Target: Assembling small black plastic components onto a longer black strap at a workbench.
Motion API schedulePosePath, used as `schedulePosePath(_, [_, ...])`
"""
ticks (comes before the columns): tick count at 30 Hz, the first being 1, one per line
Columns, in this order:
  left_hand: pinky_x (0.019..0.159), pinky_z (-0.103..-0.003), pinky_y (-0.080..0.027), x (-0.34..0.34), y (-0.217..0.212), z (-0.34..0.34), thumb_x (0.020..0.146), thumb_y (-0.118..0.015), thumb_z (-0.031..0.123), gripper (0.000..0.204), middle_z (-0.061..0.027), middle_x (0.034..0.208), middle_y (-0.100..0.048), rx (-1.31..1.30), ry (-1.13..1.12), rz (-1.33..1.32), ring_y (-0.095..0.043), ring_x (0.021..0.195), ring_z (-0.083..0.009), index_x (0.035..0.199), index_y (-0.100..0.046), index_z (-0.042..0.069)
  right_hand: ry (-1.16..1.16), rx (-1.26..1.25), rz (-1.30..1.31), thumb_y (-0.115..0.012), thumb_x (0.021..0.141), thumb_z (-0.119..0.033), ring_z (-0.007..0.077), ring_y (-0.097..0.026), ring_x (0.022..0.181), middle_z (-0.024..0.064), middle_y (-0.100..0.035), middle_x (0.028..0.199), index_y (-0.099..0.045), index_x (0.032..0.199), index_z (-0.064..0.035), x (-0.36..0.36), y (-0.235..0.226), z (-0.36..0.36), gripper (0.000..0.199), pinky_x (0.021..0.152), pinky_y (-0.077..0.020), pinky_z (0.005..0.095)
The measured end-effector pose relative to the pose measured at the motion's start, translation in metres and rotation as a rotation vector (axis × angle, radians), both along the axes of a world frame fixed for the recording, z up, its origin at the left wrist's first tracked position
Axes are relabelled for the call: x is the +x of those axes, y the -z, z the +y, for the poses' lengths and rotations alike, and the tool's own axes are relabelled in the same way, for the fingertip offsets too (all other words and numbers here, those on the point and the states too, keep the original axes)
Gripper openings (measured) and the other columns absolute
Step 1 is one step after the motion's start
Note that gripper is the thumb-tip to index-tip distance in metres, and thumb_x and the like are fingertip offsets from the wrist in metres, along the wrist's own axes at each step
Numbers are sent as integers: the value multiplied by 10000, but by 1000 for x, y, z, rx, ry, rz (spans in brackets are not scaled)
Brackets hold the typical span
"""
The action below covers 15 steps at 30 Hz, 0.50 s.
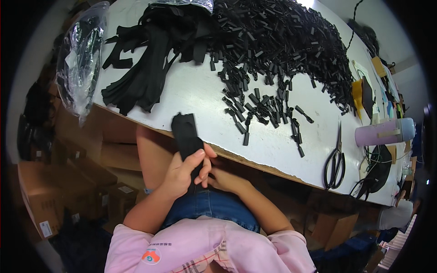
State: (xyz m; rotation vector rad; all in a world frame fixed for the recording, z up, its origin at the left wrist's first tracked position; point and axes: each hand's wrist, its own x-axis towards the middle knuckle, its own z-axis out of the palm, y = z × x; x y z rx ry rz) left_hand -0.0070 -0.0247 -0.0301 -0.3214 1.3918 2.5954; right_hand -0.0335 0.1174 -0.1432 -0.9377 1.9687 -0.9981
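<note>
some black fabric [185,131] at near edge of white table [193,86] | left hand [181,172]: fingers wrapped round it | right hand [226,180]: just beside left, grip can't tell | scissors [337,149]: right on table

My left hand [182,174] covers part of the black strip [185,132], and I can't make out where its lower end stops. The fingertips of my right hand [226,180] are hidden behind it, so I can't tell whether they grip anything. The upper edge cuts off the far heap of small black pieces [282,41]. Print on the box label [46,229] at left is too small.
</note>
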Motion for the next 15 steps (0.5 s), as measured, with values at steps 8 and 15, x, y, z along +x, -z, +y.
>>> schedulePosePath(8, [382, -186, -302, 3, 4, 10, 794, -486, 135, 139, 12, 534, -388, -9, 287, -82, -344, 426, -50, 853, -490, 9, 634, -403, 369, -614, 666, -66, 211, -541, 567, 83, -540, 674, -574, 864, -8, 12, -106, 28, 210, 501, -446, 284])
schedulePosePath(15, [362, -186, -276, 11, 3, 15, 764, -505, 102, 107, -7, 565, -439, -79, 466, -93, -380, 410, -60, 836, -459, 37, 573, -546, 707, -647, 631, 12, 131, -479, 524, 100, -516, 742, -569, 852, 4, 2, -120, 20, 235, 459, -405, 222])
